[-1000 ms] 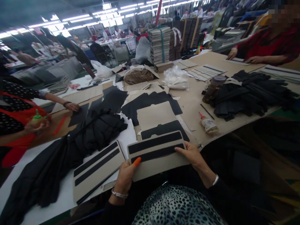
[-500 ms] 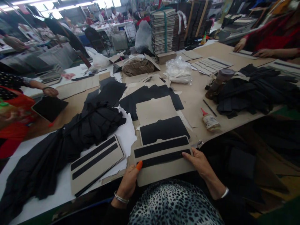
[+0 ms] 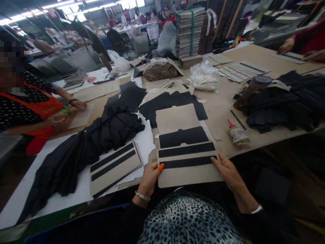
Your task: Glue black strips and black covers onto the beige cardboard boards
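Note:
A grey-beige panel with two black strips [image 3: 189, 174] is held at the table's front edge. My left hand [image 3: 150, 178] grips its left side, an orange cover on the thumb. My right hand [image 3: 228, 169] grips the right side, thumb on top near the lower strip's end. The fingers under the panel are hidden. Just behind it lie a black panel [image 3: 182, 136] and a plain beige panel [image 3: 177, 118]. To the left, a similar striped panel [image 3: 115, 169] rests on white paper, on top of others.
Black fabric strips [image 3: 76, 149] are heaped at left, more [image 3: 291, 98] at right. A glue bottle [image 3: 238, 134], a dark rod [image 3: 238, 119] and a brown jar [image 3: 252, 91] stand or lie right. People work at both sides.
The view has swung left, so the table's things appear further right. The held panel lies flatter against the black panel behind it. The person at left has put a beige panel in place of a dark one.

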Available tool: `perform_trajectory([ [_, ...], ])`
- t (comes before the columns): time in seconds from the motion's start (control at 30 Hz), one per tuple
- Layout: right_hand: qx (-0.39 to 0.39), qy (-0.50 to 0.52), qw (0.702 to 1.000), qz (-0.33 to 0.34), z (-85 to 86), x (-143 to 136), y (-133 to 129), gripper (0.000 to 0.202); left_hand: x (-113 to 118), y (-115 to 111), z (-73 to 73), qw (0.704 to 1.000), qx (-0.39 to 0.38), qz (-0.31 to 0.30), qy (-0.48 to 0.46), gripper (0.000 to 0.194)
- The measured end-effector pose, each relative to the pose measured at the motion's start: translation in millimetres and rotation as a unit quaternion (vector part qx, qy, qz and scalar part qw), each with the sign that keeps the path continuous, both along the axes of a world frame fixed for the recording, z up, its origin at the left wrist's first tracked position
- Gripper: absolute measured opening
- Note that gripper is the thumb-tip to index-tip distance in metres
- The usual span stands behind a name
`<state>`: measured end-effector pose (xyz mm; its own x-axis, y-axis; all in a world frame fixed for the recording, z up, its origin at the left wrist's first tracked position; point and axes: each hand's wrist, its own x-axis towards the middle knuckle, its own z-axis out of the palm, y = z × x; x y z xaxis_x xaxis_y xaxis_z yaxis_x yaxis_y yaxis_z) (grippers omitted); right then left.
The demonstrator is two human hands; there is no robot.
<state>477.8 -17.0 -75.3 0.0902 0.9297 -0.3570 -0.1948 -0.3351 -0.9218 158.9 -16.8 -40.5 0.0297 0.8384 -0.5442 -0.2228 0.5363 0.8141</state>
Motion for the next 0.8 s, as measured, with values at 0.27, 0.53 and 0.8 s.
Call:
perform_trajectory([
  [0.27,0.115,-0.270,0.953,-0.067,0.6,-1.3,79.9,0.045,3.1,79.9,-10.3,0.977,0.116,0.033,0.177,0.030],
  [0.53,0.142,-0.400,0.901,-0.083,-18.3,3.6,88.8,0.050,-2.2,96.4,-30.2,0.932,0.152,0.012,0.327,0.020],
  [0.8,0.190,-0.458,0.865,-0.076,-52.4,8.9,90.5,0.060,-6.8,75.6,-47.3,0.882,0.206,0.018,0.424,0.030],
])
